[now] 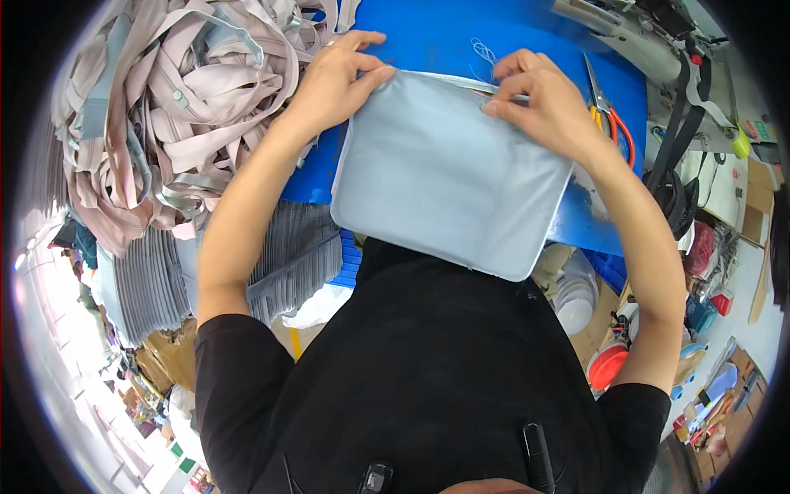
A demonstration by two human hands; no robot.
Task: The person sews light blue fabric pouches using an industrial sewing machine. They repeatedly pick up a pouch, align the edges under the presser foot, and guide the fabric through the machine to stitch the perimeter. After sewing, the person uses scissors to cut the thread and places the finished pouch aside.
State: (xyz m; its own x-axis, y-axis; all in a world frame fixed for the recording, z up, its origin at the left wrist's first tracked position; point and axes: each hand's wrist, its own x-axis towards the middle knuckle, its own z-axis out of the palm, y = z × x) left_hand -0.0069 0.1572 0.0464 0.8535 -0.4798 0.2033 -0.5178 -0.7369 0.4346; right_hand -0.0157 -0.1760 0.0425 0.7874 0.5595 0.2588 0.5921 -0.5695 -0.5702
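"How do we find the grip?"

"We see the right hand (539,99) pinching the top edge of the grey fabric panel (440,169); the left hand (339,82) sets its thumb at the upper-left corner, but we cannot tell whether its fingers close beneath."

"Panel position?"

"Partly on the blue table (424,33), lower edge overhanging before the black shirt (436,354). Outward, we note loose thread (484,51), scissors (606,109) at right, strap heap (193,107) at left."

"Step in hand?"

"Edge-straightening, we judge; the next move calls for even tension between both hands."
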